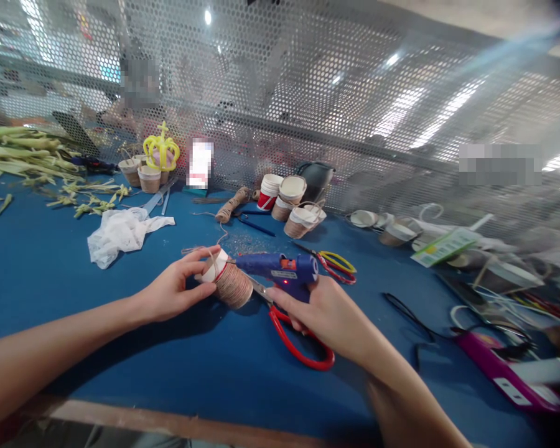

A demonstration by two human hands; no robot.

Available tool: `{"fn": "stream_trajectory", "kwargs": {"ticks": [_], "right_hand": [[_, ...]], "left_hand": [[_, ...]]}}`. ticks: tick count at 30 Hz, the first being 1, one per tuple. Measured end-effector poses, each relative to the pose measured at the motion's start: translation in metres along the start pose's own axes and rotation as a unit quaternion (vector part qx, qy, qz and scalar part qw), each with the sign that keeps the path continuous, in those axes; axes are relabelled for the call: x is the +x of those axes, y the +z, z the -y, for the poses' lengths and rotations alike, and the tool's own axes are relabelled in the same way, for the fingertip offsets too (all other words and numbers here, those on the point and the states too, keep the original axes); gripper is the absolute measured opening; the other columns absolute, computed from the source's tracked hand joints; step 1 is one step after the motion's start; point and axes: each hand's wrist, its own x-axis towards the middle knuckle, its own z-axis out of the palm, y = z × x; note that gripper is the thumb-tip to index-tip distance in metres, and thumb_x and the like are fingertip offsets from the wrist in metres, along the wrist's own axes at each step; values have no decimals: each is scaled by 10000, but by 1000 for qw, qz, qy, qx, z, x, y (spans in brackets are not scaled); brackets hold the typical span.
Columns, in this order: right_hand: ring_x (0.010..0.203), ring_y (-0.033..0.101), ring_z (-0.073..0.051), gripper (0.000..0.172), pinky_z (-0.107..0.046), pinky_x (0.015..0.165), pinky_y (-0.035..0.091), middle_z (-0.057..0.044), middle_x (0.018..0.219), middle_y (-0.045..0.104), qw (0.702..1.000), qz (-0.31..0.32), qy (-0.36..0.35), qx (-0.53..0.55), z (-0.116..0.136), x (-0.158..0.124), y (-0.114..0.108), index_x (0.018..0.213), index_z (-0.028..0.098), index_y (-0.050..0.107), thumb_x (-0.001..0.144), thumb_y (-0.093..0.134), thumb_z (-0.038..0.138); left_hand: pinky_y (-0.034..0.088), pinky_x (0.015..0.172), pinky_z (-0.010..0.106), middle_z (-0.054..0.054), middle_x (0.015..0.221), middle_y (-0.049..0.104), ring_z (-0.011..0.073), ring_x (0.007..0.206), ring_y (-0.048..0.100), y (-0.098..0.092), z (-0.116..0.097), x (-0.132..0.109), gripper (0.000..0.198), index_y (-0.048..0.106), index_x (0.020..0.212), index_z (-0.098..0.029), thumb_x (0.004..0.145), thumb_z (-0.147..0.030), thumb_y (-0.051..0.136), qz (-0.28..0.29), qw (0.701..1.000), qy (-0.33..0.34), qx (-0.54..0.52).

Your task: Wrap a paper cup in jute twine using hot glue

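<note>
My left hand [175, 289] grips a small paper cup [228, 280] lying on its side, partly wound with brown twine, its white end turned toward the fingers. My right hand [324, 314] holds a blue hot glue gun [282, 269] by the handle, with the nozzle pointing left at the cup's wrapped side. A small red light glows on the gun. Red-handled scissors [298, 345] lie on the blue table [51, 274] under my right hand.
Yellow-and-red scissors [338, 264], a spool of twine [231, 204] and several twine-wrapped cups [292, 199] lie further back. White lace [121, 231] and green leaves [28, 152] are at left, a yellow crown [161, 150] behind. Cables and a purple tool [504, 367] crowd the right. Perforated metal screen at the back.
</note>
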Motion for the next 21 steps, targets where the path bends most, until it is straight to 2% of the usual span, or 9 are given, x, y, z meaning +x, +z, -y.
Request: {"fn": "stream_trajectory", "kwargs": {"ticks": [11,16,21], "right_hand": [[316,431,-91,285,-224,393,377,56,353,478,1000,4,18,-3,0,-2,0,567,198,475,767,539,389],[295,399,-84,216,-222,381,351,71,336,461,1000,2,4,-24,7,-8,-1,626,182,538,766,539,346],[306,421,-90,210,-211,361,347,65,337,464,999,20,27,3,10,-12,1,696,171,585,744,563,374]], "left_hand": [[304,1029,406,150,1375,393,251,1262,375,1,-1,0,160,578,777,-153,806,-282,487,-6,1000,-7,-13],[303,1027,412,137,1375,400,246,1259,376,0,-1,0,137,568,769,-157,801,-270,495,-5,1000,-10,-2],[297,1026,430,129,1376,403,253,1257,376,0,-3,0,134,561,753,-161,803,-262,491,-3,1000,-9,0]]}}
